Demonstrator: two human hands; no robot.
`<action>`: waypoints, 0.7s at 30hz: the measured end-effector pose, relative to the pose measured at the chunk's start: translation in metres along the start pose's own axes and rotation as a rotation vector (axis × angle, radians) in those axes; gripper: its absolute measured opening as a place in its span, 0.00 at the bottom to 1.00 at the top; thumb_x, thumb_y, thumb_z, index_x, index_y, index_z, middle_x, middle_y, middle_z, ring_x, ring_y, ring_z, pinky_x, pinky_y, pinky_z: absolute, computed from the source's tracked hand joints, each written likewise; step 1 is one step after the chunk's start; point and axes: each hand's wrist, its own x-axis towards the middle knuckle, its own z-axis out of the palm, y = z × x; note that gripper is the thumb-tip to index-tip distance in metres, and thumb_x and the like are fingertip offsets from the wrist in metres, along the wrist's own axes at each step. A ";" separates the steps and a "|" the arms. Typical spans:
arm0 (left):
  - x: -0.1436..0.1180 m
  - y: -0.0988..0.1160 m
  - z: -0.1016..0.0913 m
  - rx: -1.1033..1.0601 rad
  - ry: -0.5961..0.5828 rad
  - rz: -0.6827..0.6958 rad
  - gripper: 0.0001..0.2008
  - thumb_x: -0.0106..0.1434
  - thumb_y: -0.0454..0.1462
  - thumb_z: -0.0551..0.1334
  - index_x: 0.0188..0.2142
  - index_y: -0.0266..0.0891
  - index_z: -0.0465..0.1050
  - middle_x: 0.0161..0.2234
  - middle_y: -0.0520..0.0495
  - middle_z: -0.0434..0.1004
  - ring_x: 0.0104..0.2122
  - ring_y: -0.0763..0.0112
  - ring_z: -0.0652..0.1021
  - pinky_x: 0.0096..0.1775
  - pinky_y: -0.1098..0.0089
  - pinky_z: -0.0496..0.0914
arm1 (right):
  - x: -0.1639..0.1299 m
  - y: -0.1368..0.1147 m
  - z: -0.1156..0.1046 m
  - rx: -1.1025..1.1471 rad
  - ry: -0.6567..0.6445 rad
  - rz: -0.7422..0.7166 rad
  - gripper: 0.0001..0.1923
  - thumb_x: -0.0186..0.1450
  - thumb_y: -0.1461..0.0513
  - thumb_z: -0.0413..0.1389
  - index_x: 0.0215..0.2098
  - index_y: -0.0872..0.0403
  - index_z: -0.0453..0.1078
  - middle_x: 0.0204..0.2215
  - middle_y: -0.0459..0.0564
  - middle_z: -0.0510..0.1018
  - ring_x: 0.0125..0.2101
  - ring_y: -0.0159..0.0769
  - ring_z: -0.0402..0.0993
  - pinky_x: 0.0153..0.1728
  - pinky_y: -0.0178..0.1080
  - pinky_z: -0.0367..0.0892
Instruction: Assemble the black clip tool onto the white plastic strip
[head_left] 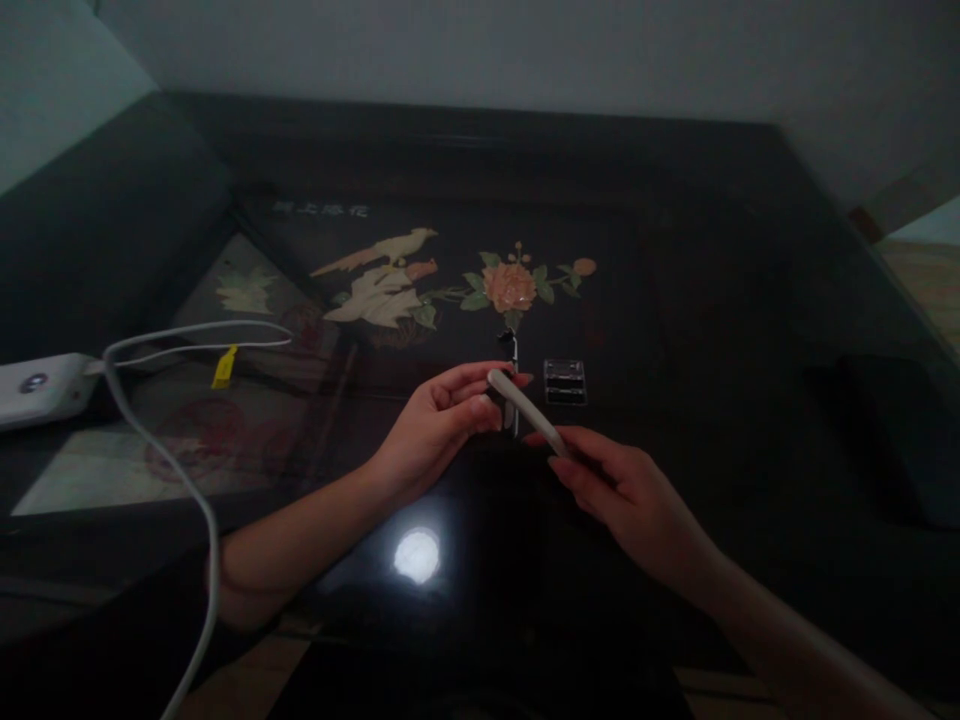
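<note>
We see the left hand and right hand meeting over the middle of the dark lacquered table, both grasping a pale slender stick, the left pinching its upper end. A small clear box lies just beyond. Near the left edge, a white cable runs from a white device.

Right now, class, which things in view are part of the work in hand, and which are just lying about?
In hand:
left hand
right hand
pale stick, held by both
small dark piece at its far end

Lying about:
clear little box
white cable
white device
yellow tag
</note>
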 end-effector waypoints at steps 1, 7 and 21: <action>0.000 0.000 0.000 0.005 0.002 0.003 0.21 0.44 0.40 0.78 0.38 0.37 0.82 0.37 0.44 0.84 0.30 0.75 0.79 0.33 0.78 0.72 | -0.001 -0.001 0.000 0.005 -0.031 -0.003 0.15 0.68 0.58 0.53 0.48 0.54 0.76 0.18 0.43 0.68 0.19 0.30 0.61 0.19 0.32 0.57; -0.001 0.000 -0.001 0.022 0.027 0.005 0.21 0.45 0.41 0.78 0.39 0.38 0.82 0.38 0.44 0.84 0.31 0.76 0.78 0.32 0.79 0.70 | -0.001 -0.003 0.001 -0.007 -0.046 -0.009 0.15 0.68 0.58 0.51 0.48 0.54 0.76 0.17 0.41 0.64 0.18 0.29 0.57 0.18 0.33 0.54; -0.002 0.000 0.000 0.022 0.025 0.004 0.19 0.45 0.41 0.78 0.38 0.41 0.83 0.36 0.50 0.84 0.32 0.77 0.77 0.33 0.80 0.69 | -0.003 -0.004 0.002 0.030 -0.072 0.017 0.16 0.68 0.57 0.52 0.48 0.53 0.76 0.17 0.41 0.60 0.18 0.30 0.55 0.17 0.34 0.52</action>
